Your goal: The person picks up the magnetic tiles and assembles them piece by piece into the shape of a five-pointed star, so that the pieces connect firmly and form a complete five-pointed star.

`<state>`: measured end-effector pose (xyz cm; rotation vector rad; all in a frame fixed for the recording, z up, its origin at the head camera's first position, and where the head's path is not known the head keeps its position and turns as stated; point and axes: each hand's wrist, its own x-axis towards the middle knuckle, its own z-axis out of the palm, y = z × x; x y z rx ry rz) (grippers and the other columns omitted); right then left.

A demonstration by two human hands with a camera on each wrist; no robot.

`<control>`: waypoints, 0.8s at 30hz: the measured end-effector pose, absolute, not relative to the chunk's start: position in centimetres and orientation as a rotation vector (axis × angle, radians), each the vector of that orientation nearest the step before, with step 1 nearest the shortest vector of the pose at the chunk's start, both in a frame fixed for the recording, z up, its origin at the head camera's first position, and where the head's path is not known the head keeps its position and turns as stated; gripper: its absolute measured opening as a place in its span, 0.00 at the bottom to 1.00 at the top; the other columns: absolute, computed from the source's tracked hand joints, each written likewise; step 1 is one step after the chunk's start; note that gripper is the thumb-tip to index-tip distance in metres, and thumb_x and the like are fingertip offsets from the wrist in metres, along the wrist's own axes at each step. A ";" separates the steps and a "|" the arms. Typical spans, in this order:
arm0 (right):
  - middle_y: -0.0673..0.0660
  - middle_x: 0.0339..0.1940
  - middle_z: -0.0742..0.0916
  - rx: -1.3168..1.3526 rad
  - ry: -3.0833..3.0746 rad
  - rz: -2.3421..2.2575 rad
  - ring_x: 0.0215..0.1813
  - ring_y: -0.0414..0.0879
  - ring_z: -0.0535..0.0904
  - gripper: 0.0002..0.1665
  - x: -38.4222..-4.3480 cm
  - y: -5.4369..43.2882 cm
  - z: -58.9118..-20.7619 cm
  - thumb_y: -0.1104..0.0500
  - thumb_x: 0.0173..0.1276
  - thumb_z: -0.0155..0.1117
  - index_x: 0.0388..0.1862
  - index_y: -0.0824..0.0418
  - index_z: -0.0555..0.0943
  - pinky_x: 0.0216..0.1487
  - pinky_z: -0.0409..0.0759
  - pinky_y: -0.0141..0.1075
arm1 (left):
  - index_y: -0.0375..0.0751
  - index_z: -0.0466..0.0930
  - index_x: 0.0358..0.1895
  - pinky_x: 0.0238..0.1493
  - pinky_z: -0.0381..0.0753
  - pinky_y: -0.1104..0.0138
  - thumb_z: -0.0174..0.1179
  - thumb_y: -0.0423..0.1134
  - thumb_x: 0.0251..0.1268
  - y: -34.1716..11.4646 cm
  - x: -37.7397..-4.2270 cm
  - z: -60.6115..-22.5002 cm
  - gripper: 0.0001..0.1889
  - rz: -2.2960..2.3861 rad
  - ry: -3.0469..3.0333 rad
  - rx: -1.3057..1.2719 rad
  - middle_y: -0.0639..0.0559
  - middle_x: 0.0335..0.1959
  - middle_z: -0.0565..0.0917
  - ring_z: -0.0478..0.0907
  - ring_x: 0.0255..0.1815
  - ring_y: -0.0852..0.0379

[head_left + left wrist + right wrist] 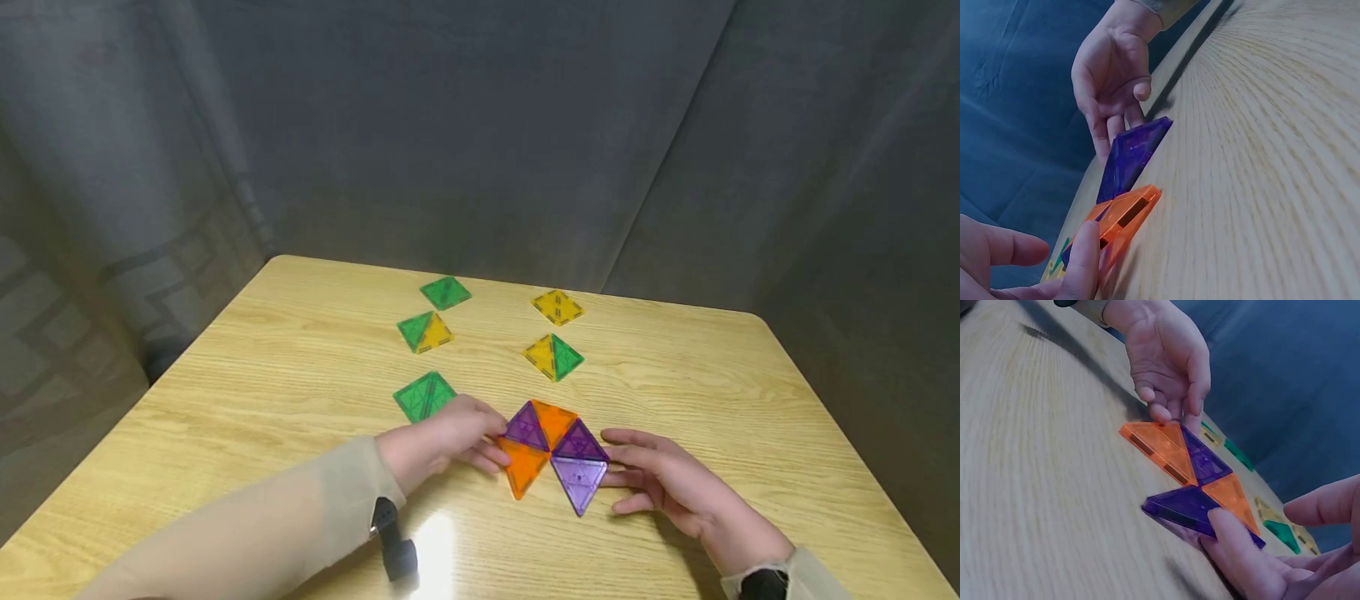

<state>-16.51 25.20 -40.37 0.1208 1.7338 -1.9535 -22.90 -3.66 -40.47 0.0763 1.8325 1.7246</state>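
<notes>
Several magnetic triangle tiles join in a fan before me, including an orange tile point(525, 468) at its left and a pale purple tile point(580, 483) at its lower right. Both outer tiles tilt off the table in the wrist views. My left hand point(468, 433) touches the fan's left edge with outstretched fingers, beside the orange tile and a purple tile point(527, 427). From the other side my right hand point(667, 475) touches the dark purple tile point(1185, 509) and the pale one, fingers mostly straight. Another orange tile point(553, 422) forms the fan's far middle. Fingertips underneath are partly hidden.
Beyond the left hand lies a green tile pair point(424, 396), partly covered by it. Farther back are a green-yellow pair point(425, 332), another green pair point(446, 292), a yellow pair point(558, 307) and a yellow-green pair point(553, 357). Grey curtains point(480, 142) surround the wooden table point(300, 350).
</notes>
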 end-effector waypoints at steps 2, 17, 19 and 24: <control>0.64 0.50 0.85 0.130 1.708 -1.962 0.49 0.53 0.85 0.39 -16.5 25.0 -40.4 0.60 0.77 0.51 0.76 0.77 0.46 0.45 0.86 0.47 | 0.18 0.73 0.52 0.31 0.87 0.59 0.54 0.28 0.69 -3.6 -22.9 -40.5 0.15 1.731 1.824 0.067 0.35 0.39 0.82 0.86 0.32 0.43; 0.61 0.40 0.86 0.251 1.904 -2.011 0.39 0.48 0.84 0.28 -16.3 22.9 -41.2 0.69 0.73 0.51 0.67 0.83 0.60 0.44 0.86 0.40 | 0.26 0.75 0.50 0.26 0.87 0.60 0.54 0.27 0.70 -3.0 -22.9 -40.9 0.10 1.717 1.847 0.028 0.34 0.34 0.82 0.86 0.28 0.43; 0.60 0.40 0.86 0.266 1.918 -2.013 0.39 0.49 0.85 0.28 -16.3 22.8 -41.1 0.69 0.73 0.50 0.67 0.83 0.60 0.43 0.86 0.40 | 0.27 0.75 0.50 0.26 0.87 0.60 0.54 0.27 0.70 -2.9 -22.9 -41.0 0.09 1.726 1.850 0.014 0.34 0.33 0.83 0.86 0.28 0.43; 0.61 0.40 0.85 0.263 1.896 -2.040 0.40 0.49 0.85 0.28 -16.1 22.7 -41.1 0.70 0.74 0.49 0.68 0.83 0.58 0.44 0.86 0.41 | 0.26 0.75 0.50 0.26 0.87 0.59 0.53 0.25 0.70 -2.9 -22.6 -41.2 0.09 1.767 1.838 -0.003 0.35 0.35 0.82 0.86 0.28 0.42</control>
